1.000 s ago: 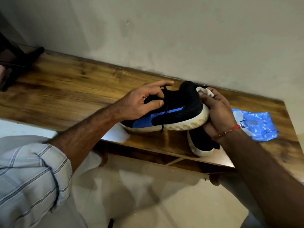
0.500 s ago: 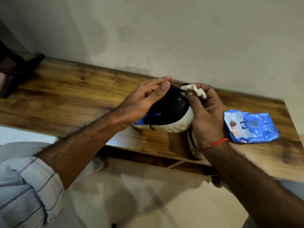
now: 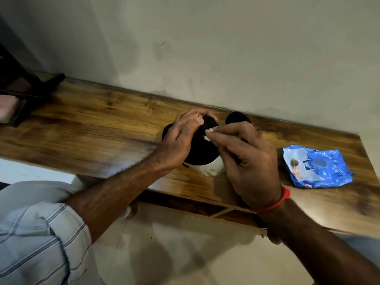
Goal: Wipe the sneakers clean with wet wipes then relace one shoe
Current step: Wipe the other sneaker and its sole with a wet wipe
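Pinching wet wipe (image 3: 208, 134) in right grip (image 3: 246, 161), just right of sneaker (image 3: 200, 153) clasped by left grip (image 3: 181, 138), mid-frame.

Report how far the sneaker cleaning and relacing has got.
Done: nothing can be confirmed clean from this view. In hand: the left hand grips the black sneaker while the right hand pinches a white wipe against its upper. Left: the second sneaker behind the hands, then relacing. The blue wipe packet lies on the wooden bench.
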A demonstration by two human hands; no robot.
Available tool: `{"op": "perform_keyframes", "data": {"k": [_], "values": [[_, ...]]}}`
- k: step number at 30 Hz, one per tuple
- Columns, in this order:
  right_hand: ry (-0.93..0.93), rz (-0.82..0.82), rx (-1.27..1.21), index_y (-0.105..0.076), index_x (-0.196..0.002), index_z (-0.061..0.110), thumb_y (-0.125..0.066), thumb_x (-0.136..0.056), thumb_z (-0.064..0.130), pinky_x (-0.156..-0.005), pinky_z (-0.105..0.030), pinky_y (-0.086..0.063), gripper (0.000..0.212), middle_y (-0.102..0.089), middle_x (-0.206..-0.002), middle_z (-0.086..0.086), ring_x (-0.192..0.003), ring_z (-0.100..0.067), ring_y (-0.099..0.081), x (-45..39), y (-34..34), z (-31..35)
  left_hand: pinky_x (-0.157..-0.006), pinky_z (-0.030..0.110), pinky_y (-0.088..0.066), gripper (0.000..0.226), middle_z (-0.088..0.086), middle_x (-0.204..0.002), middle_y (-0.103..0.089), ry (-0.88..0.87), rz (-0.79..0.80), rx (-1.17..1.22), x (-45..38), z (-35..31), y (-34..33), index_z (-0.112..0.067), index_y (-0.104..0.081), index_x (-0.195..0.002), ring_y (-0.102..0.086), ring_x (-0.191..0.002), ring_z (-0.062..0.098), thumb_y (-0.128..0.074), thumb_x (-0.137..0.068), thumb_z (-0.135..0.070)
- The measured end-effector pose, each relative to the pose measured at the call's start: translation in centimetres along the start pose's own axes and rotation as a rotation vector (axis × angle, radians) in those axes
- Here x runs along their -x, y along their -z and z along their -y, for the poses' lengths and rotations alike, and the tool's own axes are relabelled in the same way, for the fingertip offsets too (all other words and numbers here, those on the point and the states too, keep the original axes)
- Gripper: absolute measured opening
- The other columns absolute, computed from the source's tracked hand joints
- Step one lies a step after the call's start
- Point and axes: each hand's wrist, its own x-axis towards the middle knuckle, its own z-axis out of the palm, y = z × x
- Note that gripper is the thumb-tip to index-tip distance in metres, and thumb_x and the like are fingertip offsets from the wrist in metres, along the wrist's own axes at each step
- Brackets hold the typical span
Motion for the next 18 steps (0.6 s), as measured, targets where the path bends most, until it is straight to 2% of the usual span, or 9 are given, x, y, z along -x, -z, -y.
{"op": "perform_keyframes", "data": {"k": [3,6,9,11,12,14,16,18], "values": [[0.119,-0.006,0.045,-0.076,-0.097,-0.001,-0.072,-0.088,0.000,-0.081,-0.037,-0.052,0.010,-0.071,-0.098,-0.011,-0.091,-0.025,-0.065,0.1,0.0,0.2,-0.114,0.053,-0.035,0.042,-0.003,-0.124,-0.062,0.027,0.019,-0.004,-0.1,-0.2,0.1,-0.020,-0.066,-0.115,-0.048,-0.130,0.023,-0.030,-0.101,-0.034],[0.192,0.042,0.087,-0.075,-0.095,0.000,-0.072,-0.088,0.000,-0.084,-0.035,-0.050,0.008,-0.072,-0.097,-0.010,-0.091,-0.024,-0.062,0.3,0.0,0.6,-0.117,0.045,-0.033,0.044,-0.003,-0.129,-0.061,0.067,0.025,-0.023,-0.2,-0.2,0.1,-0.020,-0.066,-0.120,-0.046,-0.133,0.015,-0.031,-0.100,-0.037],[-0.007,-0.031,0.063,-0.077,-0.094,0.002,-0.074,-0.086,-0.002,-0.087,-0.028,-0.051,0.010,-0.070,-0.101,-0.008,-0.095,-0.023,-0.065,-0.5,1.2,-1.6,-0.119,0.042,-0.033,0.049,-0.001,-0.135,-0.057,0.122,0.021,-0.020,-0.3,-0.4,0.2,-0.027,-0.066,-0.122,-0.046,-0.133,0.009,-0.034,-0.094,-0.051],[-0.153,-0.062,-0.003,-0.077,-0.091,0.006,-0.075,-0.084,-0.002,-0.088,-0.020,-0.049,0.011,-0.069,-0.101,-0.004,-0.095,-0.018,-0.067,-0.9,1.8,-2.1,-0.120,0.043,-0.032,0.043,-0.003,-0.135,-0.058,0.126,0.007,-0.005,-0.3,-0.4,0.3,-0.032,-0.067,-0.118,-0.046,-0.134,0.009,-0.035,-0.094,-0.049],[-0.172,-0.036,-0.037,-0.077,-0.091,0.006,-0.075,-0.084,-0.002,-0.088,-0.018,-0.048,0.011,-0.069,-0.101,-0.004,-0.095,-0.015,-0.067,-0.8,1.7,-1.6,-0.120,0.044,-0.032,0.044,-0.003,-0.135,-0.058,0.130,-0.006,0.002,-0.3,-0.4,0.3,-0.032,-0.067,-0.119,-0.047,-0.134,0.010,-0.035,-0.094,-0.050],[-0.098,0.029,-0.044,-0.077,-0.092,0.003,-0.073,-0.086,-0.003,-0.088,-0.022,-0.050,0.010,-0.069,-0.101,-0.006,-0.095,-0.015,-0.067,-0.1,0.9,-0.2,-0.119,0.046,-0.033,0.052,-0.001,-0.137,-0.057,0.139,-0.020,0.015,-0.3,-0.4,0.5,-0.029,-0.067,-0.123,-0.049,-0.133,0.011,-0.036,-0.091,-0.056],[-0.046,0.039,-0.028,-0.076,-0.092,0.001,-0.071,-0.086,-0.005,-0.086,-0.027,-0.052,0.010,-0.069,-0.099,-0.007,-0.093,-0.019,-0.067,0.1,0.7,-0.1,-0.120,0.045,-0.032,0.046,-0.001,-0.137,-0.057,0.136,-0.003,0.017,-0.3,-0.4,0.4,-0.033,-0.066,-0.121,-0.048,-0.134,0.010,-0.035,-0.094,-0.052],[-0.117,-0.012,-0.053,-0.077,-0.091,0.002,-0.073,-0.085,-0.005,-0.083,-0.031,-0.055,0.010,-0.070,-0.097,-0.006,-0.091,-0.017,-0.067,-0.6,1.3,-0.9,-0.120,0.041,-0.031,0.037,-0.002,-0.137,-0.055,0.141,0.001,0.013,-0.3,-0.7,0.2,-0.039,-0.065,-0.116,-0.045,-0.134,0.007,-0.034,-0.096,-0.045]]}}
